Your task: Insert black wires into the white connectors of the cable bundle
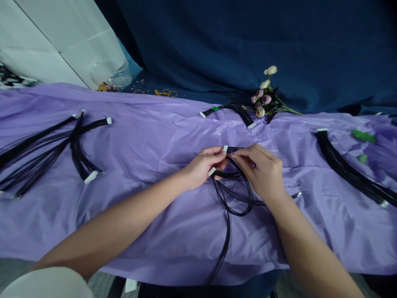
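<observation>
A black wire harness [237, 213] with white plugs lies looped between my hands, its wires trailing down toward the table's front edge. My left hand [206, 165] is closed, thumb and fingers pinching one white connector [225, 148]. Just below those fingers sits a second white connector [212, 171], angled to the lower left. My right hand [260, 167] is closed too, its fingertips pinching the black wires right of the upper connector. Part of the wiring is hidden behind the right hand.
More black harnesses [76, 145] lie on the purple cloth [139, 165] at left. A short harness [235, 108] sits at the back, near artificial flowers [263, 97]. A thick wire bundle [344, 171] is at right. Behind are a clear tub [111, 74] and yellow bands [166, 92].
</observation>
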Demonstrator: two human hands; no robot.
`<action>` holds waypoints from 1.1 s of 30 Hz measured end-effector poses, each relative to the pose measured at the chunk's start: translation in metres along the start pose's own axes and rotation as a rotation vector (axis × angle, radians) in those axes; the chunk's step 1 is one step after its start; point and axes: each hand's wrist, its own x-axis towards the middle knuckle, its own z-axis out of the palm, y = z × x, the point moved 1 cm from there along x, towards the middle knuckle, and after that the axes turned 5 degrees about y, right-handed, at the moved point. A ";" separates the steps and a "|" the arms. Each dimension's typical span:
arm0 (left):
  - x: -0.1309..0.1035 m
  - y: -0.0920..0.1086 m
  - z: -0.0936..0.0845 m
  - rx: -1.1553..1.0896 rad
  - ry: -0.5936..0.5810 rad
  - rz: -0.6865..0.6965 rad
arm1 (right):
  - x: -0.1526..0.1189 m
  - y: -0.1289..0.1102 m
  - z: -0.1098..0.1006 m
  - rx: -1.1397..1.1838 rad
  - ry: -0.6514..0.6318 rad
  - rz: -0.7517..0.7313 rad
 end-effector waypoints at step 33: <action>0.011 0.019 -0.016 -0.483 0.161 0.030 | -0.011 -0.022 0.006 0.198 -0.200 -0.117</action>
